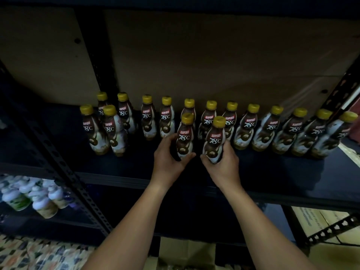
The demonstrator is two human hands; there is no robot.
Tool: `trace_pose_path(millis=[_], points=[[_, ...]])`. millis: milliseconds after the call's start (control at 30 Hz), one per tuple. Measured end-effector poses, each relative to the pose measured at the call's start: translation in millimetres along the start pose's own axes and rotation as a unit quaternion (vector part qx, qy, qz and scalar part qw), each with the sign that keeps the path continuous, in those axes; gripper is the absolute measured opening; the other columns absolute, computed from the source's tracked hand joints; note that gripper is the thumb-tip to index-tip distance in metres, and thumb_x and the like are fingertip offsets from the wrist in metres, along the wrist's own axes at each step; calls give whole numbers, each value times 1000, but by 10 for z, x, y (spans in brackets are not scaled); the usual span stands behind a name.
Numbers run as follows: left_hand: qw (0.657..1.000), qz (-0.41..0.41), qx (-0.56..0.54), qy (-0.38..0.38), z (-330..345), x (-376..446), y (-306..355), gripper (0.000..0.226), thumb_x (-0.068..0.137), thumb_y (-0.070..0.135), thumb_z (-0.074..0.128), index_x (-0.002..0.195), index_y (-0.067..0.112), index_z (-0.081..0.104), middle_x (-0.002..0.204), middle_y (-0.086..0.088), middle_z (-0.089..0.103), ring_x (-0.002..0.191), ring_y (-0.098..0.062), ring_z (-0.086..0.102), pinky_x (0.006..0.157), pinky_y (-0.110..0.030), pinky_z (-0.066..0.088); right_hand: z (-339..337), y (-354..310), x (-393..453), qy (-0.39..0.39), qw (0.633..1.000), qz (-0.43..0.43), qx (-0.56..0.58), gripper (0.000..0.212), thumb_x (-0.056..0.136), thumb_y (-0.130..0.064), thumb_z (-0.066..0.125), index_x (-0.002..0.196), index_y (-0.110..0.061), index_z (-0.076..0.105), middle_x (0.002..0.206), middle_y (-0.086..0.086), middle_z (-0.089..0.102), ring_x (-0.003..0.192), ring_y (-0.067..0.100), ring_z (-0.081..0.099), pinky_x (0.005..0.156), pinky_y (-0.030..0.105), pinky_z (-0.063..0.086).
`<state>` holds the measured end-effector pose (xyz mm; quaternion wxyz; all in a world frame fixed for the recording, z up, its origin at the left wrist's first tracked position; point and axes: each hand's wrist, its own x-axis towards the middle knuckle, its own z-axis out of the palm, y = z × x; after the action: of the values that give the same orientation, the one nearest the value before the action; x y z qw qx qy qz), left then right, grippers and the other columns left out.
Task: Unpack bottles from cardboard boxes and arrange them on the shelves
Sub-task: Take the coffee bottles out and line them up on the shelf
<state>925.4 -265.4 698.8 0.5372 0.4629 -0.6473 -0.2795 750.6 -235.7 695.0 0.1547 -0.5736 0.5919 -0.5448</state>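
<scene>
Hands work at frame centre: left hand (pixel 169 152) grips one bottle (pixel 184 136), right hand (pixel 224 159) wraps another bottle (pixel 213 140). Both stand upright on the shelf (pixel 272 168), probably starting a second rank before the back row (pixel 253 125), labels outward.

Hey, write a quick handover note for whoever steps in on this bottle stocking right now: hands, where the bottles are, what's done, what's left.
Left hand: grips a Kopiko 78C bottle low on its body.
Right hand: grips a second Kopiko bottle the same way.
Both bottles stand upright at the dark shelf, in front of the back row.
Done: a back row runs along the shelf; two front-row bottles stand at the left end.
Left: release these two and fill out the front row. A cardboard box shows below the shelf; its contents are too dark to tell.
</scene>
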Motion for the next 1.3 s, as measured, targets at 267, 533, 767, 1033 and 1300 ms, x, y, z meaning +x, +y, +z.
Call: trace_pose_path(millis=[267, 533, 767, 1033, 1300], points=[[994, -27, 36, 94, -346, -89, -94, 57, 80, 21, 87, 128, 26, 55, 114, 19, 64, 109, 10, 61, 93, -11, 49, 318, -255, -56, -83, 996, -14, -35, 76, 77, -33, 87, 143, -20, 49, 135, -9, 59, 126, 3, 51, 102, 17, 39], [978, 12, 149, 148, -674, 8, -236, 63, 84, 20, 84, 139, 10, 56, 130, -3, 57, 122, -10, 55, 102, -3, 36, 902, -505, 34, -117, 993, -9, -20, 72, 74, -24, 89, 135, -12, 54, 133, 6, 63, 125, 19, 57, 95, 18, 39], [974, 27, 158, 160, -738, -9, -284, 62, 88, 24, 80, 142, 10, 54, 132, -2, 59, 126, -11, 55, 109, -32, 47, 1061, -550, 66, -118, 993, -17, 1, 71, 76, -20, 88, 137, -10, 54, 132, 5, 64, 122, 13, 56, 86, -6, 30], [971, 33, 163, 174, -708, -42, -343, 62, 88, 20, 80, 142, 8, 53, 137, -7, 52, 130, -15, 51, 110, -30, 45, 1072, -481, 21, -136, 991, -12, -9, 78, 77, -17, 86, 144, -15, 45, 138, 6, 58, 128, 18, 54, 96, 20, 40], [969, 30, 176, 173, -690, -43, -357, 67, 87, 22, 81, 145, 9, 51, 138, -6, 51, 129, -14, 51, 109, -22, 41, 1054, -505, 9, -136, 990, -25, -11, 71, 81, -23, 84, 142, -13, 47, 139, 6, 57, 130, 16, 52, 94, 12, 35]])
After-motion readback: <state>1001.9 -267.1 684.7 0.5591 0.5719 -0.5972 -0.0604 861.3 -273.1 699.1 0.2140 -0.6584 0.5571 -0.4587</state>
